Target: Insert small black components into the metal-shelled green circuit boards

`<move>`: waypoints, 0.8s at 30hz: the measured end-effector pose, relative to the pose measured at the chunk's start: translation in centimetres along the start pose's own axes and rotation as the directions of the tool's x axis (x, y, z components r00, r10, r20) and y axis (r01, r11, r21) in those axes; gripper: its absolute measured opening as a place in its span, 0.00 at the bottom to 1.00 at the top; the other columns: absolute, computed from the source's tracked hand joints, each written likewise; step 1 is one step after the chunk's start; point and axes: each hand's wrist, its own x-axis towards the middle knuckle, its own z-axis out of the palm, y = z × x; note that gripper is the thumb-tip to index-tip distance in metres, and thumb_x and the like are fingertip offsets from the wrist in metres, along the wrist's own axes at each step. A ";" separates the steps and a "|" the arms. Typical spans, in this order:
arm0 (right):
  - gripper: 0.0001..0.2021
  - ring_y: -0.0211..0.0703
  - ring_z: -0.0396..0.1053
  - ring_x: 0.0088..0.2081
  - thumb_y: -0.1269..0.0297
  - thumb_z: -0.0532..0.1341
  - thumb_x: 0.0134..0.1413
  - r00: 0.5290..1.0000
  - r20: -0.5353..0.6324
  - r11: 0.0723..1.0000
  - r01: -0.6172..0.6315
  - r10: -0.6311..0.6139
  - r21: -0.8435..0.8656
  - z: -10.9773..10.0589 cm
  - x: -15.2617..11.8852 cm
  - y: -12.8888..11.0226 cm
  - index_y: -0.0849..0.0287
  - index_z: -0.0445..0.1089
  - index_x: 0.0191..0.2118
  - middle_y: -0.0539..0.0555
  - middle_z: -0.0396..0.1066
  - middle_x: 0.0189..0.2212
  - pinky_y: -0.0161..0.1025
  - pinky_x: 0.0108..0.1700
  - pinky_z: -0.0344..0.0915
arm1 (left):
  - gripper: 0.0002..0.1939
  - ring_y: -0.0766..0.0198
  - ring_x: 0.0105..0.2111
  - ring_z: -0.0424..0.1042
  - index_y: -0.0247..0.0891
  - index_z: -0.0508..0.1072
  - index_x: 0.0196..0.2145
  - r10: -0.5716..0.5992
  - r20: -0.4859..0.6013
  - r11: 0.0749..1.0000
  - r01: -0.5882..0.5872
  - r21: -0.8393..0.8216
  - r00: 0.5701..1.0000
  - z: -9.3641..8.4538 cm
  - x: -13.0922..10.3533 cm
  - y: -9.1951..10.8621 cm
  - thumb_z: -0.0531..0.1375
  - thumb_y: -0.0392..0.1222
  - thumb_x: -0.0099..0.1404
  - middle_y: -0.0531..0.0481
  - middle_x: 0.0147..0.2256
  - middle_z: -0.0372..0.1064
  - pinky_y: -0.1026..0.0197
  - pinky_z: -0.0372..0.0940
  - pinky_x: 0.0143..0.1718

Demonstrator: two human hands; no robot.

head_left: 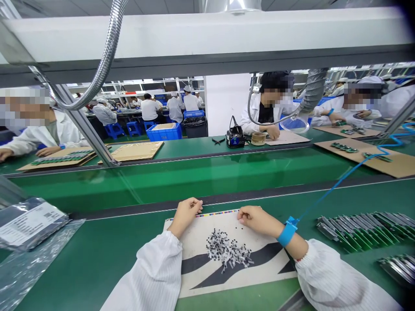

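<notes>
My left hand point(188, 214) rests at the far left edge of a pale board with dark stripes point(194, 283). Its fingers are curled together, and whatever they may hold is hidden. On the board's far right side, my right hand point(257, 219) is closed with thumb and forefinger pinched; anything between them is too small to make out. Between my hands and nearer to me lies a loose pile of tiny black-and-clear parts point(227, 248), with a few strays close to my right fingertips. A strip of coloured marks point(217, 213) runs along the board's far edge. A blue wrist strap point(287, 233) circles my right wrist.
Rows of green circuit boards point(363, 231) stand at right. A blue coiled cord point(340, 179) stretches from my wrist strap. Labelled bags point(32, 222) lie at left. Beyond the green conveyor belt point(194, 172), co-workers sit at cardboard sheets point(136, 151). A metal hose point(108, 56) hangs overhead.
</notes>
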 end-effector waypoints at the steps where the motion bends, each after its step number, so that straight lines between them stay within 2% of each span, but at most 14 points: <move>1: 0.10 0.40 0.67 0.31 0.64 0.61 0.67 1.000 -0.018 1.000 0.006 -0.006 0.006 -0.1 0.1 0.1 0.64 0.68 0.34 0.50 0.66 0.30 0.38 0.37 0.68 | 0.15 0.59 0.27 0.73 0.36 0.71 0.23 0.001 0.001 1.000 -0.001 0.000 1.000 0.0 0.0 0.0 0.58 0.52 0.55 0.46 0.24 0.74 0.59 0.68 0.31; 5: 0.09 0.41 0.68 0.33 0.64 0.60 0.67 0.996 -0.091 0.998 0.031 -0.026 0.045 -0.2 0.4 0.6 0.65 0.68 0.35 0.50 0.66 0.31 0.39 0.37 0.68 | 0.16 0.59 0.27 0.73 0.36 0.71 0.23 0.015 0.008 1.000 -0.015 0.007 1.000 0.0 0.1 -0.1 0.58 0.53 0.55 0.46 0.25 0.74 0.59 0.68 0.32; 8: 0.10 0.40 0.67 0.31 0.64 0.60 0.67 0.994 -0.103 0.996 0.052 -0.044 0.075 -0.1 0.6 1.0 0.65 0.67 0.35 0.50 0.65 0.30 0.37 0.35 0.68 | 0.16 0.58 0.27 0.73 0.37 0.71 0.23 0.028 0.014 0.999 -0.028 0.023 1.000 0.0 0.1 -0.2 0.57 0.53 0.56 0.46 0.25 0.74 0.59 0.68 0.32; 14: 0.10 0.40 0.67 0.30 0.63 0.61 0.67 0.991 -0.065 0.988 0.125 -0.120 0.091 0.2 0.6 1.2 0.65 0.67 0.35 0.49 0.65 0.30 0.37 0.34 0.68 | 0.15 0.58 0.28 0.73 0.38 0.71 0.23 0.036 0.027 0.998 -0.037 0.055 0.999 0.2 0.2 -0.4 0.57 0.53 0.56 0.47 0.25 0.74 0.60 0.66 0.31; 24: 0.08 0.42 0.67 0.36 0.66 0.63 0.64 0.951 0.033 0.951 0.309 -0.308 -0.024 0.5 -0.1 -0.6 0.65 0.68 0.34 0.52 0.66 0.36 0.40 0.40 0.67 | 0.14 0.57 0.28 0.73 0.38 0.72 0.25 0.043 0.039 0.995 -0.046 0.088 0.998 0.2 0.0 -0.3 0.56 0.51 0.56 0.47 0.25 0.74 0.60 0.65 0.30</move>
